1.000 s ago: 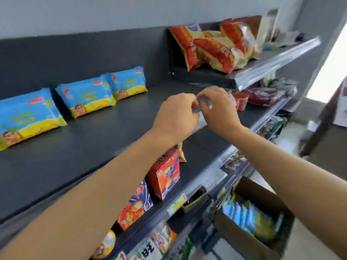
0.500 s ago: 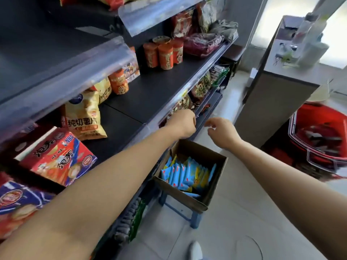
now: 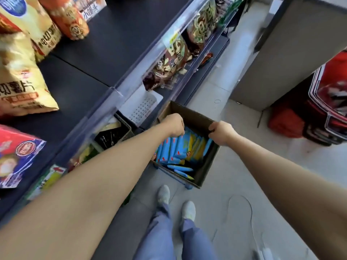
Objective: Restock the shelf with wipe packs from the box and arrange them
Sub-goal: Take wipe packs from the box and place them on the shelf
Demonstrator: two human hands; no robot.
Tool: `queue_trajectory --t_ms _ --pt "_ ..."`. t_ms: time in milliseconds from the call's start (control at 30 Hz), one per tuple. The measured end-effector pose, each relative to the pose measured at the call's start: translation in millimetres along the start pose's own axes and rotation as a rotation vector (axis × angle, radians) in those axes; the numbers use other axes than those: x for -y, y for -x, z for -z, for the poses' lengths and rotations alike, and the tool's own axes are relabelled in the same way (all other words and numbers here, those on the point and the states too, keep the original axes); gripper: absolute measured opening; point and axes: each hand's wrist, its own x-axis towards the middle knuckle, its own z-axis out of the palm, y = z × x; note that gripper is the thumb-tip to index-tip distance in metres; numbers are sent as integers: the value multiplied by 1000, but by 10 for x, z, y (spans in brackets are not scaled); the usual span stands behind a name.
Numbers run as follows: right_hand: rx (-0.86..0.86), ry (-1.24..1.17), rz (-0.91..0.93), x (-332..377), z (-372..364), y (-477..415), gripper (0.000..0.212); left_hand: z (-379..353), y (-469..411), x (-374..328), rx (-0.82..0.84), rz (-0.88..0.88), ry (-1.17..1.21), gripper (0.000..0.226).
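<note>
Dark shelf [image 3: 105, 44] runs along left, snack bags on it; cardboard box [image 3: 195, 117] sits low on blue stool beside it. Blue wipe packs [image 3: 176, 152] stand on edge inside box. Right hand [image 3: 221, 133] clamps box's far rim. Left hand [image 3: 174, 123] curls over packs, grasp unclear. Risk: loose pinch on slick film drops pack; hard pull tips box off stool

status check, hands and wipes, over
Left hand down in box, fingers on wipe packs. Right hand gripping box rim. Nothing in the way.
</note>
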Motion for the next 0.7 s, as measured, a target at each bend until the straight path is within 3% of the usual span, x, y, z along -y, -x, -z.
queue_trajectory --t_ms 133,233,300,467,567,700 --pt "61 -80 -102 -156 -341 -401 42 -367 -510 183 59 30 -45 6" --pt "101 -189 -214 -254 -614 -667 62 -647 -833 312 67 70 -77 21" --pt "89 -222 -265 -298 -764 -801 64 -814 -1000 374 53 101 -104 36" --pt "139 -19 -256 -313 -1016 -1123 40 -1124 -1364 457 -25 175 -94 53" --pt "156 -8 -280 -316 -1110 -1233 28 -1252 -1499 453 -94 203 -105 45" --pt "-6 -61 -301 -345 -1157 -1224 19 -1290 -1562 451 -62 213 -121 28"
